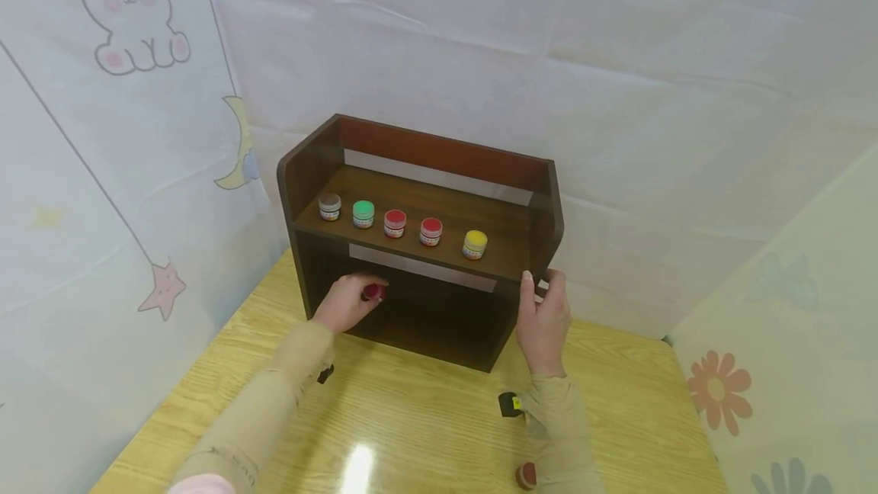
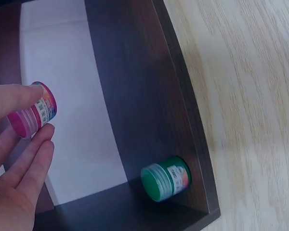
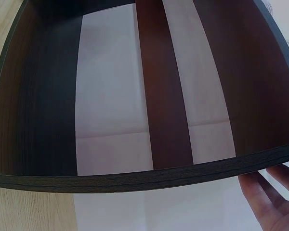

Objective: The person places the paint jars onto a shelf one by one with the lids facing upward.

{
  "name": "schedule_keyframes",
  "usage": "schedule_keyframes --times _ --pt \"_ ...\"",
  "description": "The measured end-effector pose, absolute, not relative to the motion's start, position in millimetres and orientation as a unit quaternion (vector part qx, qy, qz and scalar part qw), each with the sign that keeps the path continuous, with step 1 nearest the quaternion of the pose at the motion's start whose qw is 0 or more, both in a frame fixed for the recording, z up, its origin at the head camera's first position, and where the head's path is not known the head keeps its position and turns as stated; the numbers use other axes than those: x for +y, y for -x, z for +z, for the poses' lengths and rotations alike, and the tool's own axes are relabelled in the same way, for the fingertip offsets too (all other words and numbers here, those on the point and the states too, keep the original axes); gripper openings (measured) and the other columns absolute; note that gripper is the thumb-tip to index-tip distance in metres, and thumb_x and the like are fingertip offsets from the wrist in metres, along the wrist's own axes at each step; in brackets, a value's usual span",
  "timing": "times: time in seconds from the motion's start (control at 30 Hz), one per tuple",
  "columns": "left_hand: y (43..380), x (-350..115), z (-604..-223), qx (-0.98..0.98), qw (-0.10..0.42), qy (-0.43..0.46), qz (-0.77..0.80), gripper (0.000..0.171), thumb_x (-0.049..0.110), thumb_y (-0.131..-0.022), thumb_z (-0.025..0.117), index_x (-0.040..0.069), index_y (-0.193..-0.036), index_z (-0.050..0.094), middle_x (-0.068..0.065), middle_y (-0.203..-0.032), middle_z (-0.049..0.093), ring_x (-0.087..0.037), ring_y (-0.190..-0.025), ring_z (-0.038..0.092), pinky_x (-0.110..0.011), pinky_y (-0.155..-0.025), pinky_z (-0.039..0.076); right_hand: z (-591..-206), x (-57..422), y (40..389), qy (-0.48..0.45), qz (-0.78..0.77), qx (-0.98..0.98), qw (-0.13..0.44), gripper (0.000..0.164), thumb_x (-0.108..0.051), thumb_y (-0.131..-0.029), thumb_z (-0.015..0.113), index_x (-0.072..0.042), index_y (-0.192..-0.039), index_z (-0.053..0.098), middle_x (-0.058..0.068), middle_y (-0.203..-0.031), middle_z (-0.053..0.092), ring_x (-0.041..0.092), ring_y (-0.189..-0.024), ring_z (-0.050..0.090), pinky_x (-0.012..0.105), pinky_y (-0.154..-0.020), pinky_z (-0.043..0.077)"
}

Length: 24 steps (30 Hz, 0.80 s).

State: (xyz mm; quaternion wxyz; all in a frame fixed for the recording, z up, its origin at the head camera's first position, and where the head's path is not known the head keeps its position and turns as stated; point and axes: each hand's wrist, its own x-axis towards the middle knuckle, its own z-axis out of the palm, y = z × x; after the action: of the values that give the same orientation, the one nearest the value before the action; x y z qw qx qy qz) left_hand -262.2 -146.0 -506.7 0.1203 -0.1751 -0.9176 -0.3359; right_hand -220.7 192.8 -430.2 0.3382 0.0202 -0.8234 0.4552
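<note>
My left hand (image 1: 347, 303) pinches a small magenta paint jar (image 2: 33, 111) between thumb and fingers, inside the lower compartment of a dark brown wooden shelf (image 1: 405, 357). A green paint jar (image 2: 166, 179) stands on the bottom board near the left end, seen only in the left wrist view. On the middle board is a row of paint jars: brown (image 1: 330, 206), green (image 1: 363, 214), red (image 1: 394, 223), another red (image 1: 430, 232) and yellow (image 1: 475, 245). My right hand (image 1: 545, 322) holds the shelf's right side panel, thumb at its front edge, fingers along the outside; some fingertips are hidden.
A light wooden table (image 1: 418, 425) carries the shelf. A reddish-brown jar (image 1: 526, 476) lies by the right sleeve at the table's near side, partly hidden. Pale cloth walls (image 1: 652, 174) with printed figures stand behind and on both sides.
</note>
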Motion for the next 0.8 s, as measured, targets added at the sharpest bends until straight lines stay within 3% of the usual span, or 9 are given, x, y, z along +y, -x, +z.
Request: schedule_keyframes --times 0.37,0.8 --pt "266 -152 -520 -0.923 0.145 0.175 -0.31 0.028 -0.003 -0.08 0.081 0.007 -0.105 0.074 -0.011 -0.105 0.071 -0.029 -0.097 0.068 -0.046 -0.084 0.056 -431 193 220 -0.02 0.455 -0.825 0.333 0.036 -0.035 -0.105 0.057 0.0 -0.115 0.055 0.02 -0.112 0.064 0.039 -0.096 0.068 0.055 -0.081 0.055" --pt "260 -156 -545 -0.941 0.11 0.122 -0.296 0.034 0.003 -0.079 0.082 0.004 -0.111 0.069 -0.014 -0.096 0.072 -0.032 -0.084 0.07 -0.047 -0.073 0.058 -431 193 221 -0.021 0.454 -0.826 0.335 0.036 -0.036 -0.105 0.056 -0.001 -0.116 0.055 0.019 -0.111 0.064 0.039 -0.097 0.067 0.055 -0.081 0.055"
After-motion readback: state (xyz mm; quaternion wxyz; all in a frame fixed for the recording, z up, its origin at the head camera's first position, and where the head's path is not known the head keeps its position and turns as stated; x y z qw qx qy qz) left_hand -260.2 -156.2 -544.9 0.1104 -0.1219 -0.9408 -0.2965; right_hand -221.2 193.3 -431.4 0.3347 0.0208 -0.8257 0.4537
